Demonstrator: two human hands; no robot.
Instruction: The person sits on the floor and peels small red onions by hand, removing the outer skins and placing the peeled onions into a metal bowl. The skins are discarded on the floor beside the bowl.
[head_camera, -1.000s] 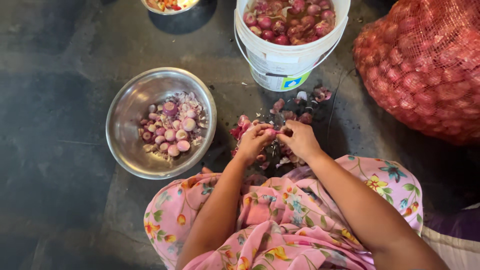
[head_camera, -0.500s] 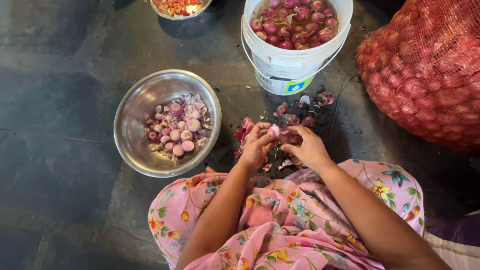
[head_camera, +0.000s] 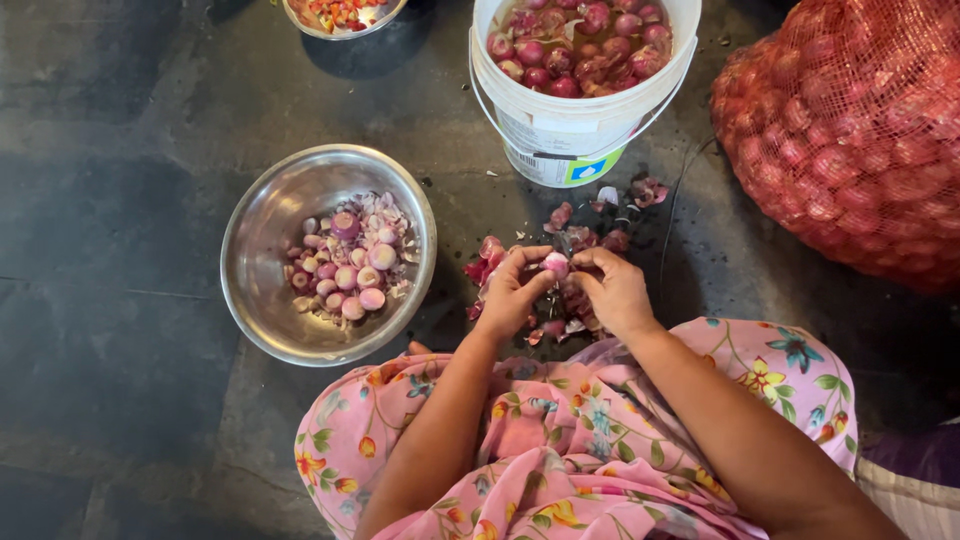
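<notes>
- While both hands meet over the dark floor just in front of the lap, the left hand (head_camera: 512, 292) and the right hand (head_camera: 617, 290) close their fingertips together on one small shallot (head_camera: 555, 263); the fingers are curled in tight around it, not spread, and the bulb shows pale pink between them, which suggests its skin is partly or wholly off; whether a blade is in either hand cannot be told
- Beneath and around the hands lies a heap of purple-red peelings (head_camera: 560, 305), touching the floor and reaching toward the bucket; its size suggests a fair number of bulbs have already been stripped
- To the left of the hands, near but apart, stands a steel bowl (head_camera: 262, 300) holding peeled shallots (head_camera: 345, 270) with some trimmings; they cover only part of its bottom, so the finished share looks modest
- Beyond the hands stands a white plastic bucket (head_camera: 570, 135) of unpeeled shallots (head_camera: 580, 45) sitting in water, close to full; that portion looks yet to be done
- At the right edge a bulging red mesh sack (head_camera: 850, 130) of onions lies unopened as far as can be seen; judged from all this, the work is at an early stage, with far more left than done
- At the top edge a second steel bowl (head_camera: 345, 18) is partly cut off; its reddish contents are too small to name
</notes>
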